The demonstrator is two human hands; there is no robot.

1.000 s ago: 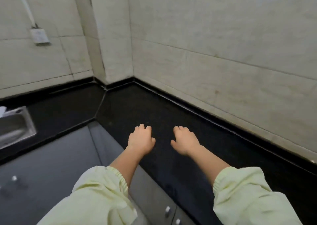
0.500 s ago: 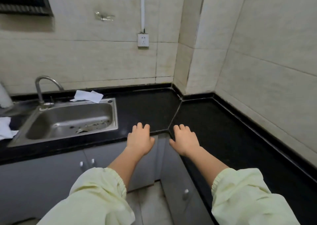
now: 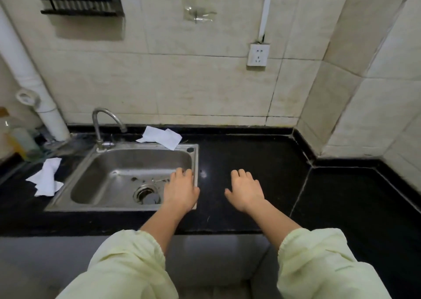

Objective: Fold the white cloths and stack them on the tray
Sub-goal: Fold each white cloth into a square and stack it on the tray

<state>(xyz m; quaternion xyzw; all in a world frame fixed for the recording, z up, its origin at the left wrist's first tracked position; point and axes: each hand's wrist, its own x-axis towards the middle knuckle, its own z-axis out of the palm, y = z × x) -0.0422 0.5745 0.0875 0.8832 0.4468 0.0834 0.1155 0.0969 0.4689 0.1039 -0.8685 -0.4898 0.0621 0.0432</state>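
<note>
One white cloth [image 3: 162,136] lies crumpled on the black counter behind the sink, partly over its back rim. A second white cloth [image 3: 46,177] lies rumpled on the counter left of the sink. My left hand [image 3: 181,190] is held out over the sink's right rim, fingers relaxed, holding nothing. My right hand [image 3: 246,190] hovers over the bare black counter [image 3: 262,166] to the right of the sink, also relaxed and empty. Both hands are well apart from the cloths. No tray is in view.
A steel sink [image 3: 109,204] with a drain [image 3: 147,195] and a curved faucet [image 3: 100,127] sits in the counter. A white pipe [image 3: 34,88] and bottles [image 3: 20,143] stand at the far left. A wall socket [image 3: 258,55] is above; the counter turns a corner at right.
My view has swung left from the counter corner to the sink, bringing both cloths into sight. My hands keep the same outstretched, empty pose.
</note>
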